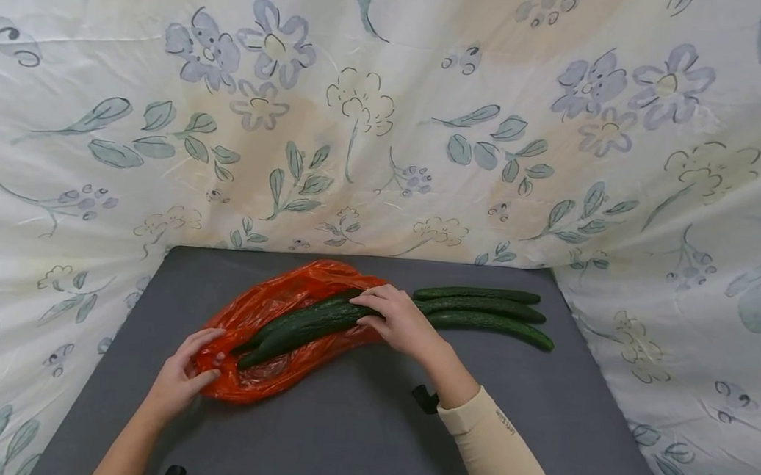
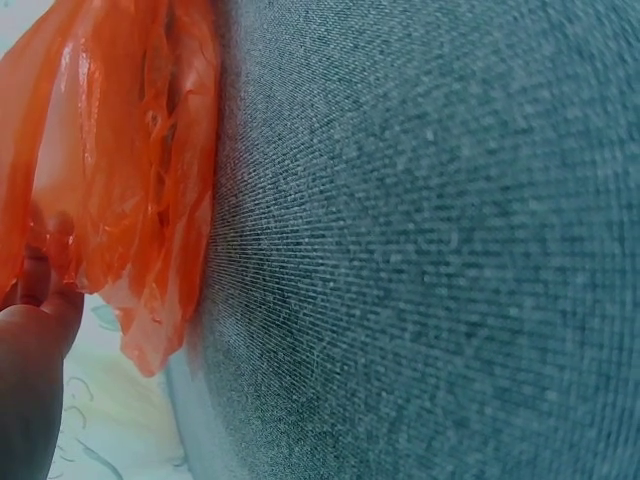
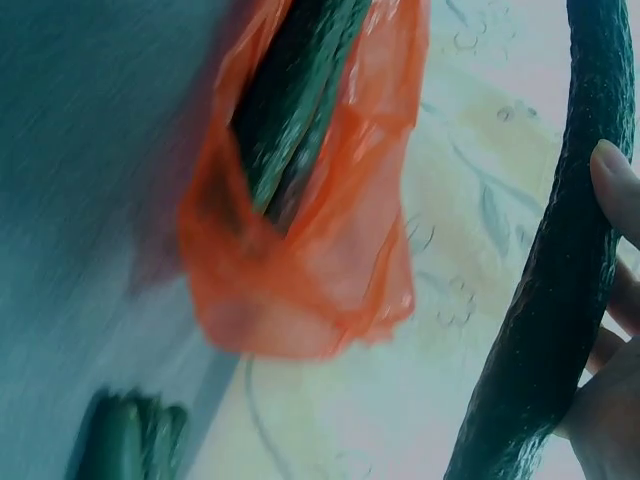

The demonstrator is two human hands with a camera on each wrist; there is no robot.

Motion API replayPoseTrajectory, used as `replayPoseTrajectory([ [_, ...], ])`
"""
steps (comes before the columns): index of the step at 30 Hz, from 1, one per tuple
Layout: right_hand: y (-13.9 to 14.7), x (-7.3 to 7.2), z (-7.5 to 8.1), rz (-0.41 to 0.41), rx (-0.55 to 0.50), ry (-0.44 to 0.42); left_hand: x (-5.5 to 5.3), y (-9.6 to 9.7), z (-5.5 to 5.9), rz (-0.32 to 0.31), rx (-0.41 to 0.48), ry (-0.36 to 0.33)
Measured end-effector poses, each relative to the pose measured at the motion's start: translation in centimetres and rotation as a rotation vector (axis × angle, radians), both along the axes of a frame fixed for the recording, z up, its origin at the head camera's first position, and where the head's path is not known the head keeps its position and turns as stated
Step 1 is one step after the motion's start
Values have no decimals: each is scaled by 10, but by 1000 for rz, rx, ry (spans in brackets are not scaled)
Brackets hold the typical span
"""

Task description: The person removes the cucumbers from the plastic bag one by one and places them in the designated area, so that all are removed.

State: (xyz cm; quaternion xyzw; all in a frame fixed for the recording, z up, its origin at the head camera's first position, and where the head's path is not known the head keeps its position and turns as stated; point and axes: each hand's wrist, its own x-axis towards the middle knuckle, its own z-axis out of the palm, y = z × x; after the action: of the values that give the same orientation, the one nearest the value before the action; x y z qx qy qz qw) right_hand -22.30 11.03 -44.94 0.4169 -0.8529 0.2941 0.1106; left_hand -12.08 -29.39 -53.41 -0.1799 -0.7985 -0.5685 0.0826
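A thin orange-red plastic bag (image 1: 319, 358) lies spread on the table with its mouth gaping. My left hand (image 1: 179, 374) grips its near-left edge, with fingertips showing through the film in the left wrist view, where the thumb (image 2: 35, 370) lies outside. My right hand (image 1: 404, 324) holds a long dark green cucumber (image 1: 308, 328), which slants over the bag's opening. The right wrist view shows this held cucumber (image 3: 540, 310) with the thumb along one side and fingers behind. Inside the bag lie other cucumbers (image 3: 300, 100), partly covered by plastic.
Several cucumbers (image 1: 482, 307) lie side by side on the grey table (image 1: 313, 446), right of the bag. A floral cloth (image 1: 387, 142) hangs behind the table and along both sides. Dark wrist-camera mounts (image 1: 425, 399) sit at my wrists.
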Motion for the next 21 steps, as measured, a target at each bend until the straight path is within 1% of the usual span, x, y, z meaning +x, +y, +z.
replayPoseTrajectory([
  [4, 18, -3, -5, -38, 0, -10, 0, 0, -1, 1, 5, -7],
  [11, 49, -6, -12, -82, 1, -8, 0, 2, -7, 23, -7, -2],
  [14, 59, -7, -15, -103, 7, -13, -1, 3, -7, 20, 13, -14],
  [21, 77, -4, -17, -145, 8, -47, -2, 4, -5, 9, 23, -21],
])
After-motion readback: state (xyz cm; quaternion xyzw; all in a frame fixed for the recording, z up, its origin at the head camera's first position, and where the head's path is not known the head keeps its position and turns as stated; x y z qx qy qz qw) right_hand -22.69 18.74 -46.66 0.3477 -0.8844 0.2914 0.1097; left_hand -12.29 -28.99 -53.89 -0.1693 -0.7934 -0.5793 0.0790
